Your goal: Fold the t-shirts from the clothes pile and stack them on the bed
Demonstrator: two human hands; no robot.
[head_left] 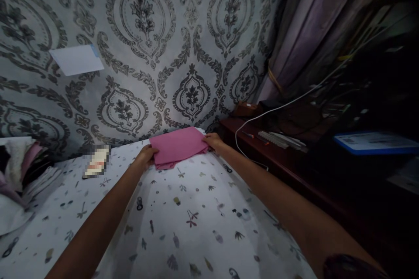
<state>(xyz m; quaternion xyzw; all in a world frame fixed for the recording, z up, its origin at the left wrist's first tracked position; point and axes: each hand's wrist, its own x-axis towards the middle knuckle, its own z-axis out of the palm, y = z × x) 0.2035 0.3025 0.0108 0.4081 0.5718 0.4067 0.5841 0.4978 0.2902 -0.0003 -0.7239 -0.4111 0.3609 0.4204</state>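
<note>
A folded pink cloth lies at the far end of the bed, close to the wall. My left hand grips its left edge, the thumb on top and the other fingers mostly out of sight. At the opposite edge, my right hand pinches the cloth's right side. A lower layer of the fabric pokes out beneath the front edge. Under it spreads a white bedsheet printed with small leaves and plants.
Several folded clothes are piled at the left. A blurred-out flat item rests on the sheet nearby. On the right stands a dark red desk with a white cable and a blue-edged item. Patterned wallpaper covers the wall behind.
</note>
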